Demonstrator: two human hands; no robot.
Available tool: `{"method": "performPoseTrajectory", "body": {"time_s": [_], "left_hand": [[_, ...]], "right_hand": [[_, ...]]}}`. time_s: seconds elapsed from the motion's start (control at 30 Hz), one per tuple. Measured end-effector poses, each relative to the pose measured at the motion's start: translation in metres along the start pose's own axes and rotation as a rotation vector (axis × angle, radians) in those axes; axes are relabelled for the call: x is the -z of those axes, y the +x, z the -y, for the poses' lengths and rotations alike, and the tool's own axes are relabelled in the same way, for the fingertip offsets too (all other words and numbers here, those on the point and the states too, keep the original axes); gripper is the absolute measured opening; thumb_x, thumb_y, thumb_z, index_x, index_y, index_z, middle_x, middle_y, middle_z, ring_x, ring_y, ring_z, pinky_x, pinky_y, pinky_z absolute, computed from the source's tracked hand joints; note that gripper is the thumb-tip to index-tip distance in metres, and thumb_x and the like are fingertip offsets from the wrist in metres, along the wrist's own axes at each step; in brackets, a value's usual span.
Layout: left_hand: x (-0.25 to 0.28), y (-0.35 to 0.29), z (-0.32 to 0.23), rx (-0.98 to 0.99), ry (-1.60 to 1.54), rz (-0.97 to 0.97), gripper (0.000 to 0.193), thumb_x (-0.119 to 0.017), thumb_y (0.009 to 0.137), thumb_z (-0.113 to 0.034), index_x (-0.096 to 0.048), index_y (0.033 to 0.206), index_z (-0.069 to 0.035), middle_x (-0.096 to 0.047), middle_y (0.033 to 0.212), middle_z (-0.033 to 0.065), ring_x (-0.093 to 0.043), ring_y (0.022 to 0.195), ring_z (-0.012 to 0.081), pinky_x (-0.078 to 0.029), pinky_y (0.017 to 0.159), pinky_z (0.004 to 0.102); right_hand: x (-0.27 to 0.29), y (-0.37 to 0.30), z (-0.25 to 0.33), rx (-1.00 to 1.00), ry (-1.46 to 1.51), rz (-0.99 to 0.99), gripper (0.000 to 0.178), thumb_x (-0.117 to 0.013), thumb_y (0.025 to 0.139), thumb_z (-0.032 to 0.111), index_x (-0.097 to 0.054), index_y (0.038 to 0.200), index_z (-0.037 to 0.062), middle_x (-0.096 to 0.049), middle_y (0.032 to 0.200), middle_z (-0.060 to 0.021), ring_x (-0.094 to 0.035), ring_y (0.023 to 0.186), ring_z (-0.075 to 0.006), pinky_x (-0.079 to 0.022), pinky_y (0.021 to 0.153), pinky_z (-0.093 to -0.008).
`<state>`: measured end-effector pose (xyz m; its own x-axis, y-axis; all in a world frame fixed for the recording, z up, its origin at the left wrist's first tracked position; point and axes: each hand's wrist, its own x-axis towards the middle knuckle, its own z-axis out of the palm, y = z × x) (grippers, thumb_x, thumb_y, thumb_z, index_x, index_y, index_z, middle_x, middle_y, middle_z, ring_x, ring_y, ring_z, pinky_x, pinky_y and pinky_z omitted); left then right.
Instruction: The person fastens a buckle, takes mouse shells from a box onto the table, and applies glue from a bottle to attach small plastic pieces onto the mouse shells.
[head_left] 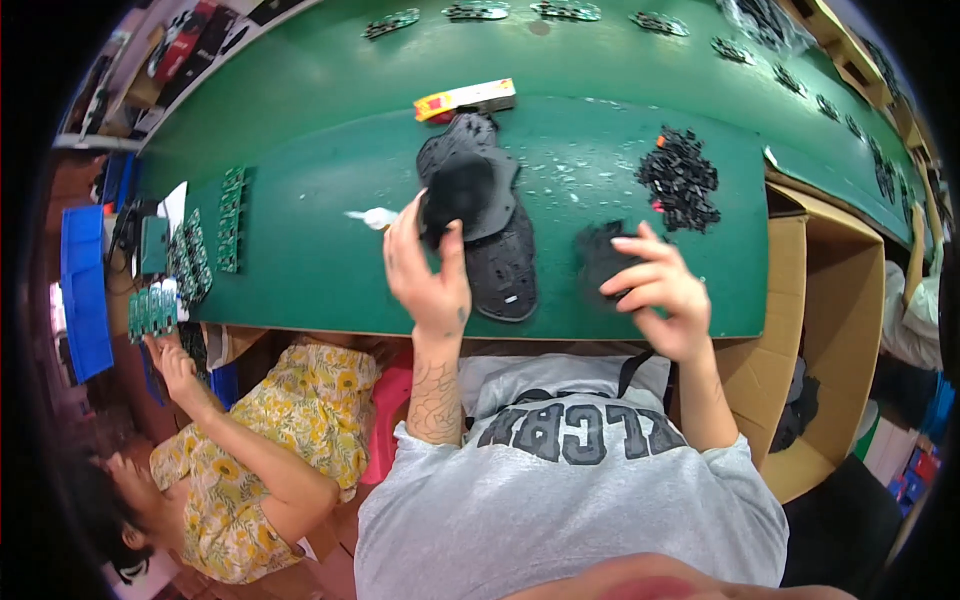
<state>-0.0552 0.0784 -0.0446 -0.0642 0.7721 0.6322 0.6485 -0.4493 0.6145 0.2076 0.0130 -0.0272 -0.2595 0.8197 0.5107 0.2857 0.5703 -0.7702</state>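
Observation:
My left hand (428,270) is raised over the green table (320,240) and grips a black rounded plastic shell (458,192). Under it lies a stack of flat black plastic shells (505,265) running from the table's middle toward the near edge. My right hand (658,290) is closed around a smaller black plastic part (600,258) just right of that stack. A heap of small black parts (682,180) lies further right.
A yellow and red box (466,98) lies behind the stack. Green circuit boards (232,218) line the table's left side, where a person in a yellow flowered top reaches with a hand (172,362). An open cardboard box (820,330) stands at the right. Black parts sit along the far shelf.

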Motion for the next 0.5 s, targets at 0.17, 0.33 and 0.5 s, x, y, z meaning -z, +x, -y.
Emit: {"method": "performPoseTrajectory", "body": {"time_s": [0.17, 0.33, 0.5], "left_hand": [[0.009, 0.010, -0.047, 0.146, -0.398, 0.201, 0.039, -0.052, 0.089, -0.004, -0.050, 0.127, 0.007, -0.057, 0.122, 0.0152, -0.060, 0.106, 0.0229, -0.047, 0.095, 0.0332], [-0.015, 0.017, -0.058, 0.015, 0.018, 0.820, 0.038, -0.061, 0.088, -0.006, -0.055, 0.125, -0.003, -0.061, 0.104, 0.0153, -0.057, 0.102, 0.0327, -0.044, 0.089, 0.0398], [-0.045, -0.009, -0.053, -0.261, 0.229, 0.630, 0.037, -0.066, 0.085, -0.008, -0.059, 0.121, -0.004, -0.057, 0.105, 0.0116, -0.055, 0.092, 0.0298, -0.045, 0.083, 0.0399]], "right_hand": [[0.001, -0.042, 0.005, -0.204, -0.254, 0.185, 0.035, -0.052, 0.065, -0.016, -0.067, 0.088, 0.0057, -0.068, 0.111, -0.0052, -0.049, 0.129, -0.0309, -0.035, 0.110, -0.0542], [0.028, -0.047, -0.001, -0.341, -0.422, -0.225, 0.027, -0.063, 0.077, -0.008, -0.071, 0.100, 0.0036, -0.070, 0.097, -0.0097, -0.066, 0.087, -0.0224, -0.053, 0.072, -0.0310], [0.059, -0.046, 0.011, -0.608, -0.518, -0.402, 0.017, -0.074, 0.077, 0.004, -0.074, 0.094, 0.0040, -0.065, 0.084, -0.0063, -0.059, 0.066, -0.0153, -0.047, 0.057, -0.0275]]}}
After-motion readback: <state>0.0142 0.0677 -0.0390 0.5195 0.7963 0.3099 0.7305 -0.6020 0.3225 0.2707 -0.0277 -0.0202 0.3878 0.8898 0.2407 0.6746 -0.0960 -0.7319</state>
